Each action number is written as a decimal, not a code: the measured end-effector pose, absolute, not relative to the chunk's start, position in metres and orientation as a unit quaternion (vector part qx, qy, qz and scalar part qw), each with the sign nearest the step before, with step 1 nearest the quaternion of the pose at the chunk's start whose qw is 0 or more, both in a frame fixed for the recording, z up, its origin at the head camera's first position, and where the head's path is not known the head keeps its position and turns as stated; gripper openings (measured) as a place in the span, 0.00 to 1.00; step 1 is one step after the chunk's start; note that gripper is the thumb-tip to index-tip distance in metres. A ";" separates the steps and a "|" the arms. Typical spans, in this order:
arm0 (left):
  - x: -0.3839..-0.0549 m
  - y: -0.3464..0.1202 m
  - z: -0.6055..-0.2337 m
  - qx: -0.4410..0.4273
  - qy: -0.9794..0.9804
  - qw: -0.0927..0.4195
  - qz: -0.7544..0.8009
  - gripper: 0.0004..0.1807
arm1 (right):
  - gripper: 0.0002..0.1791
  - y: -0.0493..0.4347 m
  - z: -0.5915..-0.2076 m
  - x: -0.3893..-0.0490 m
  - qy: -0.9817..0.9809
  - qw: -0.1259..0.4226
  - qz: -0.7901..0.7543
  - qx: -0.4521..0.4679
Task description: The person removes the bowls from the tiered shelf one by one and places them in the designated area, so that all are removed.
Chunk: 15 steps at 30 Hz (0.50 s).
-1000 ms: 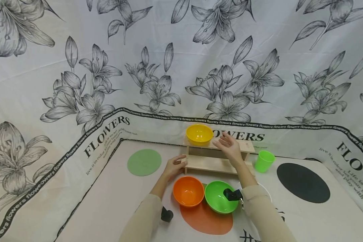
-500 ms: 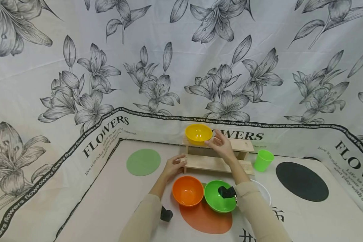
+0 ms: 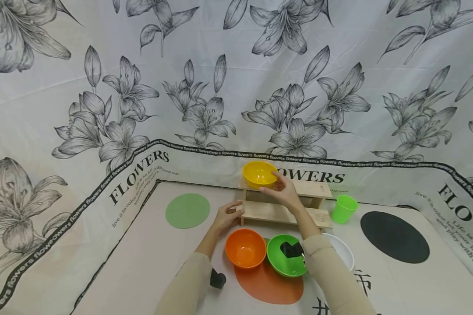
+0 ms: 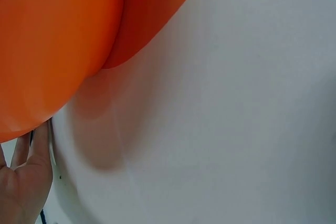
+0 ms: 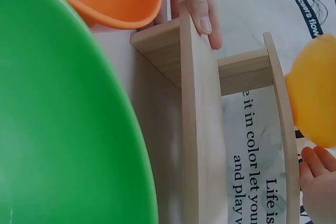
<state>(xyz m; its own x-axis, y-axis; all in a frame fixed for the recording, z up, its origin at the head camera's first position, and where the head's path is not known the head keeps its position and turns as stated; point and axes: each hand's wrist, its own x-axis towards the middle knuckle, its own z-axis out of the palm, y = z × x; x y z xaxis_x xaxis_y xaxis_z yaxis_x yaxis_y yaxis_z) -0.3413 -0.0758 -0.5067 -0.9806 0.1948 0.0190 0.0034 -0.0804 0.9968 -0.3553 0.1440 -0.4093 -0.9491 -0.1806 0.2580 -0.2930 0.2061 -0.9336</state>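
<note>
A yellow bowl [image 3: 259, 174] sits on the top board of a two-tier wooden shelf [image 3: 276, 213], at its left end. My right hand [image 3: 285, 192] is at the bowl's right side, its fingers by the rim and its thumb low in front. In the right wrist view, the fingertips of the right hand [image 5: 320, 177] are right beside the yellow bowl [image 5: 316, 90]; firm contact cannot be made out. My left hand [image 3: 225, 217] holds the left end of the lower board, and in the right wrist view its fingers [image 5: 198, 3] lie over that board.
An orange bowl [image 3: 245, 249] and a green bowl [image 3: 277, 267] stand before the shelf, near an orange round mat [image 3: 270, 288]. A white plate [image 3: 340, 251] lies right of them. Further out are a green cup [image 3: 344, 209], a black mat [image 3: 395, 237] and a green mat [image 3: 188, 211].
My right hand has moved left along the shelf, up to the yellow bowl's right side. The left hand and the bowls have stayed in place.
</note>
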 end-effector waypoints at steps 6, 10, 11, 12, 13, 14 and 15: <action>-0.343 -0.075 -0.508 0.071 0.676 0.065 0.730 0.24 | 0.48 0.142 -0.412 -0.352 -0.772 0.069 0.618 0.132; -0.343 -0.075 -0.509 0.068 0.676 0.066 0.731 0.24 | 0.49 0.141 -0.413 -0.349 -0.766 0.080 0.626 0.118; -0.343 -0.075 -0.509 0.068 0.675 0.067 0.731 0.24 | 0.49 0.141 -0.413 -0.348 -0.765 0.083 0.627 0.116; -0.343 -0.075 -0.509 0.066 0.675 0.068 0.732 0.24 | 0.49 0.141 -0.413 -0.347 -0.764 0.086 0.629 0.114; -0.343 -0.075 -0.509 0.068 0.676 0.068 0.731 0.24 | 0.49 0.141 -0.413 -0.345 -0.763 0.089 0.630 0.113; -0.343 -0.075 -0.509 0.069 0.677 0.067 0.730 0.24 | 0.49 0.142 -0.413 -0.344 -0.763 0.092 0.630 0.111; -0.342 -0.075 -0.508 0.070 0.678 0.067 0.729 0.24 | 0.49 0.142 -0.413 -0.342 -0.763 0.095 0.630 0.108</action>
<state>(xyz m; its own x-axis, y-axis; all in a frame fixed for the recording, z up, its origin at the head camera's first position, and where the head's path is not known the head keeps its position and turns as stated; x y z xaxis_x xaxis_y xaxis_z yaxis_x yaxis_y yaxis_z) -0.3423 -0.0754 -0.5083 -0.9812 0.1928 0.0106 -0.0035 -0.0728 0.9973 -0.3422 0.1423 -0.4128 -0.9587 -0.0443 0.2811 -0.2844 0.1835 -0.9410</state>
